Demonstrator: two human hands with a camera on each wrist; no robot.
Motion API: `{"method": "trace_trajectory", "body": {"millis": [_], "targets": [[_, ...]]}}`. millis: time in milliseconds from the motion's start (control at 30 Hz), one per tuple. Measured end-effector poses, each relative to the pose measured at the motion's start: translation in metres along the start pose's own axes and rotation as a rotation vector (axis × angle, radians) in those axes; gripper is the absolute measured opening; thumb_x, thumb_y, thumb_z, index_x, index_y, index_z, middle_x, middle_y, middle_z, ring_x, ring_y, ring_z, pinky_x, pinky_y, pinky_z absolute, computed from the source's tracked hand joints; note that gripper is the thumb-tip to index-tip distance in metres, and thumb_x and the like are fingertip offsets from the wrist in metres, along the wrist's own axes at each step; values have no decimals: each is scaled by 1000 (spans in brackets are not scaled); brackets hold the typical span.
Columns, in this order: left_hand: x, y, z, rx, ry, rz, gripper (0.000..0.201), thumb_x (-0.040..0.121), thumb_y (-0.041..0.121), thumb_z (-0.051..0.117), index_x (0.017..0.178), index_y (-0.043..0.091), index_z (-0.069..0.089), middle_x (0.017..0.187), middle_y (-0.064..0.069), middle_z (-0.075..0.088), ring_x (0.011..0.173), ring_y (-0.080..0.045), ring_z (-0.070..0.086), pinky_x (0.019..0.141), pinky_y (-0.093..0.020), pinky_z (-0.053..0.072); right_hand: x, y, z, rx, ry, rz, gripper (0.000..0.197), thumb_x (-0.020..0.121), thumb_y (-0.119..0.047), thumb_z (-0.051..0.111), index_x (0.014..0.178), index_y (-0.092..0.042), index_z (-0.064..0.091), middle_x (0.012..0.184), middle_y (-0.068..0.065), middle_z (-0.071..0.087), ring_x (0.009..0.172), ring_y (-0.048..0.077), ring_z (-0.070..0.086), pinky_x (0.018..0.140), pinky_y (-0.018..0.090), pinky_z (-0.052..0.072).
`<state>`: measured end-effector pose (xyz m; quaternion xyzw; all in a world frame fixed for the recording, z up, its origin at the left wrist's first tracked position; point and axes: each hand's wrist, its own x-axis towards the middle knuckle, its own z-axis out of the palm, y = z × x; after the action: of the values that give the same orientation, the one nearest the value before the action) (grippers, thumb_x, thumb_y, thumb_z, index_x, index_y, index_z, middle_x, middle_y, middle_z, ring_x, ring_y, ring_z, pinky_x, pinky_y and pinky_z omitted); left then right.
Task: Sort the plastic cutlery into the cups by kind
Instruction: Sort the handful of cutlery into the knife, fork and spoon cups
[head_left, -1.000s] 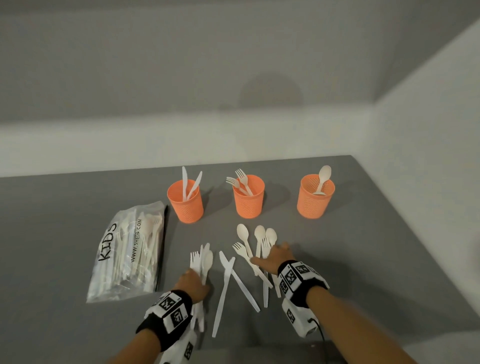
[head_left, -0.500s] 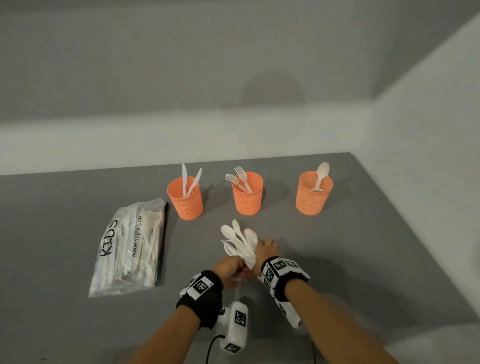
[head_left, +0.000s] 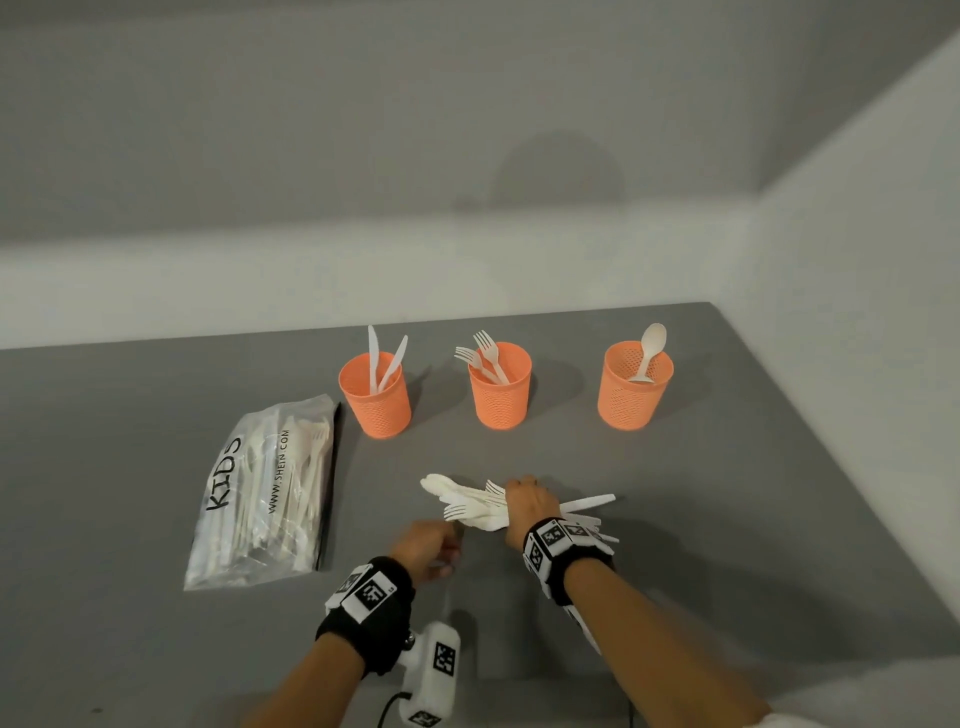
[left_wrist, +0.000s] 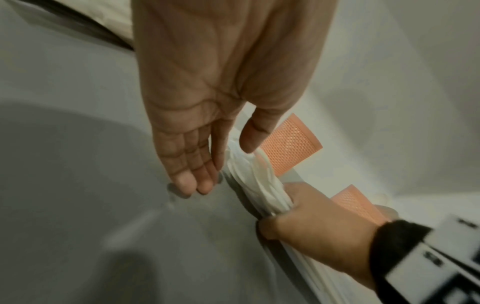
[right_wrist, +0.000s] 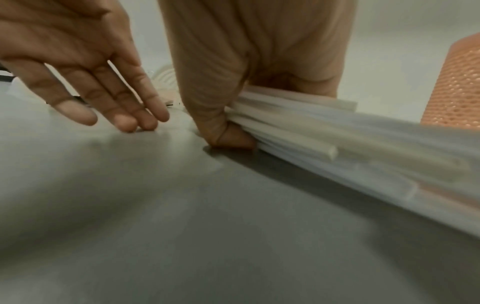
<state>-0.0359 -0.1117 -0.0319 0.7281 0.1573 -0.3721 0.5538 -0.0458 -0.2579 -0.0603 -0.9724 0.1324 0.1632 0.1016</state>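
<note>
Three orange mesh cups stand in a row: the left cup (head_left: 375, 397) holds two knives, the middle cup (head_left: 500, 387) forks, the right cup (head_left: 634, 387) one spoon. My right hand (head_left: 524, 499) grips a mixed bundle of white plastic cutlery (head_left: 467, 504) low over the grey table, heads pointing left and handles sticking out to the right. In the right wrist view the thumb and fingers wrap round the bundle's handles (right_wrist: 324, 135). My left hand (head_left: 428, 548) is just left of the bundle, fingers straight, fingertips (left_wrist: 187, 185) on the table, holding nothing.
A clear plastic bag (head_left: 265, 488) marked KIDS, full of more white cutlery, lies at the left. The grey table (head_left: 727, 519) meets a white wall along its right edge and another along the back. Its near edge is close below my wrists.
The cutlery that lay scattered on the table has been swept together by both hands. My right hand now grips it as one bundle turned sideways, and my left hand has let go and drawn back.
</note>
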Motion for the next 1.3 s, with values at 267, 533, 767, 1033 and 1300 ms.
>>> {"method": "trace_trajectory", "body": {"millis": [267,533,767,1033,1300], "targets": [[6,-9,-8,-104,6,-23,19,94,8,44,78,8,54,70,-7,52,60,-16,51,53,-22,41,-1,1,-6,40,78,-62,39,83,-19,64,115,-5,47,119,16,58,110,32,56,88,38,45],[-1,-11,14,-226,-112,-59,18,95,13,41,88,6,56,80,-9,58,73,-20,57,70,-28,46,-1,17,-41,491,84,-49,42,83,-13,59,122,-5,46,117,18,59,108,37,57,89,41,47],[-10,2,44,-421,-195,-79,35,97,32,36,90,5,57,87,-13,60,79,-23,58,75,-33,47,-19,18,-96,1434,123,-38,23,83,11,49,91,-11,48,65,9,53,39,7,56,48,22,52],[-22,20,73,-731,-266,-39,44,100,29,26,90,-4,54,72,-19,71,63,-25,70,65,-30,56,-26,13,-96,1620,254,-49,18,80,7,57,95,-3,54,65,12,58,51,15,61,51,20,50],[-31,35,95,-881,-245,-7,42,100,20,25,80,-2,55,52,-12,64,40,-19,62,39,-24,52,-27,17,-94,1584,501,-159,32,82,6,59,109,-9,49,86,-5,58,75,1,59,66,7,48]]}}
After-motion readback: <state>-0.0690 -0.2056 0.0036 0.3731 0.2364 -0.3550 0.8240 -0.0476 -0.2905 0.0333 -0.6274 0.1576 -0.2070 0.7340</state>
